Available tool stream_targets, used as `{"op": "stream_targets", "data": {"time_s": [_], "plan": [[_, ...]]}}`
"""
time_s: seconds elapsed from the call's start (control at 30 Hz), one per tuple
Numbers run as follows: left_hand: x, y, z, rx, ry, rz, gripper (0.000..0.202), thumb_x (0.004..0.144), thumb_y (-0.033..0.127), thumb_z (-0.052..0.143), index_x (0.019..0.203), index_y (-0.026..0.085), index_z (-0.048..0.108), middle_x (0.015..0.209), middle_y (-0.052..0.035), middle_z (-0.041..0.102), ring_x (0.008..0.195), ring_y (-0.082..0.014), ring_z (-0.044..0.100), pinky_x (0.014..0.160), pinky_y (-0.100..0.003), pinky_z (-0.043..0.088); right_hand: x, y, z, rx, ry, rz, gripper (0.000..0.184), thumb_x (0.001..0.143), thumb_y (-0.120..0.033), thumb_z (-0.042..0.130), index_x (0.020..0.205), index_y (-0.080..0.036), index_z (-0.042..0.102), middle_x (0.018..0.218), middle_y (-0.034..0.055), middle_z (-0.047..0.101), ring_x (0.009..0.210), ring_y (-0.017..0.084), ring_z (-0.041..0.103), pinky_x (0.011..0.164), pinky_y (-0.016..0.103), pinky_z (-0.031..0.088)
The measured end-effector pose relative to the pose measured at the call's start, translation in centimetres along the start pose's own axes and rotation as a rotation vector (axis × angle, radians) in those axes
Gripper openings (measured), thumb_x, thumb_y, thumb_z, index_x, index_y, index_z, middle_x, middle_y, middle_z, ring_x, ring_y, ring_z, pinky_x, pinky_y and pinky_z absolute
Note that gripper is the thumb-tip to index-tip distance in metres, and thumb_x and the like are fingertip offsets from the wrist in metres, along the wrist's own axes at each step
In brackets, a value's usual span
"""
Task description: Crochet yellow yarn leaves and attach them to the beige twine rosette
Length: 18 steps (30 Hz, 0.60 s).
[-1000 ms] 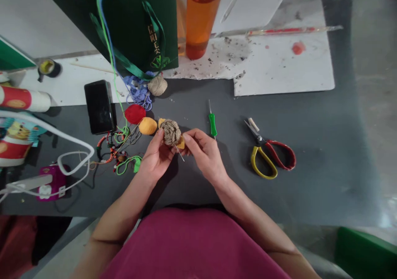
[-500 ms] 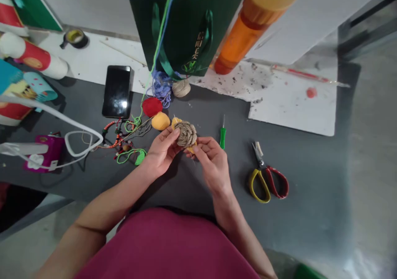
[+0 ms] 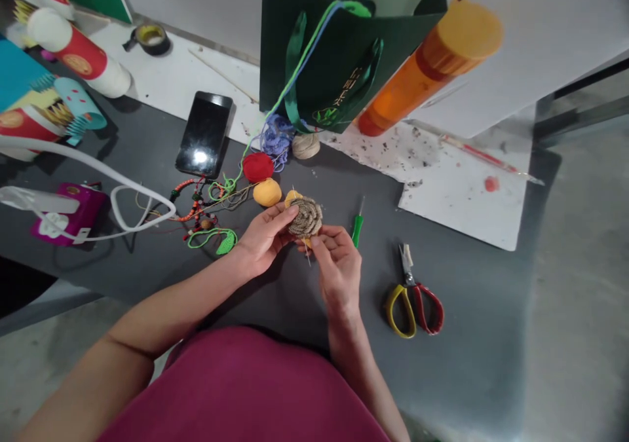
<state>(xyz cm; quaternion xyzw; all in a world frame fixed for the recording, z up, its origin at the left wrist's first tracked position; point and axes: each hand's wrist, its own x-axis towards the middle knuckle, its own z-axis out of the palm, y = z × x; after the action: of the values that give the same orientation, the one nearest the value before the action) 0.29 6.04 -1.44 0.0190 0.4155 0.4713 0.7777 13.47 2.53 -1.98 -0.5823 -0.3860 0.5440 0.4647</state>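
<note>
A tan crocheted flower [image 3: 305, 217] with coiled petals is held up between my two hands. My left hand [image 3: 263, 238] is closed on its left side, thumb on the front petals. At the lower right edge, my right hand [image 3: 337, 258] pinches the flower, with its thumb by a yellow piece [image 3: 293, 197] that shows behind the petals. Thin needle-like tips poke out above and below the flower; whether they are one needle I cannot tell. Left of the flower lie a yellow yarn ball [image 3: 267, 192] and a red yarn ball [image 3: 258, 167].
Scissors [image 3: 407, 285] and a green-handled tool [image 3: 358, 224] lie to the right. Behind are a phone [image 3: 205, 133], purple yarn [image 3: 276, 137], a dark green paper bag [image 3: 314, 55] and an orange tube [image 3: 417, 82]. A white cable [image 3: 98, 167] and beaded strings [image 3: 194, 203] lie left.
The camera view has turned a little, so the table things appear shifted. Both hands still hold the flower, and the needle-like tip below it shows more clearly.
</note>
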Motion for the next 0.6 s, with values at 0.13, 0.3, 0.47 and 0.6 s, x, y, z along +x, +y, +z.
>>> {"op": "stream_targets", "data": {"time_s": [0.13,0.3,0.47,0.6], "plan": [[0.1,0.4,0.2,-0.065,0.063,-0.075,0.008,0.085,0.016,0.078,0.080,0.014,0.071,0.074,0.0001,0.074,0.063,-0.0095,0.069,0.061,-0.018,0.055,-0.4,-0.2,0.0,-0.033,-0.003,-0.048,0.019,0.091,-0.040,0.065,0.098,-0.023,0.062,0.071,-0.0002,0.074,0.061,0.015,0.071,0.066,0.032,0.061],[-0.1,1.4,1.0,-0.144,0.180,-0.190,0.015,0.096,0.012,0.062,0.086,0.013,0.072,0.078,-0.0026,0.077,0.066,-0.0098,0.072,0.064,-0.018,0.059,-0.8,0.1,-0.4,-0.211,0.102,-0.368,0.019,0.092,-0.029,0.067,0.110,-0.026,0.062,0.077,-0.0010,0.071,0.067,0.015,0.069,0.066,0.032,0.059],[-0.2,1.1,0.8,-0.101,0.135,-0.144,0.010,0.093,0.012,0.066,0.085,0.013,0.073,0.077,-0.0026,0.076,0.066,-0.0115,0.072,0.066,-0.020,0.059,-0.8,-0.1,-0.6,-0.524,0.043,-0.675,0.015,0.090,-0.019,0.069,0.102,-0.028,0.068,0.079,0.0004,0.071,0.066,0.016,0.064,0.063,0.032,0.056],[-0.2,0.7,0.6,-0.080,0.102,-0.106,0.011,0.092,0.013,0.069,0.082,0.013,0.073,0.077,-0.0041,0.077,0.067,-0.0125,0.072,0.071,-0.023,0.059,-0.5,-0.3,-0.7,-0.620,0.113,-0.737,0.010,0.093,-0.019,0.068,0.095,-0.028,0.070,0.077,0.0003,0.074,0.067,0.017,0.068,0.063,0.033,0.057]]}}
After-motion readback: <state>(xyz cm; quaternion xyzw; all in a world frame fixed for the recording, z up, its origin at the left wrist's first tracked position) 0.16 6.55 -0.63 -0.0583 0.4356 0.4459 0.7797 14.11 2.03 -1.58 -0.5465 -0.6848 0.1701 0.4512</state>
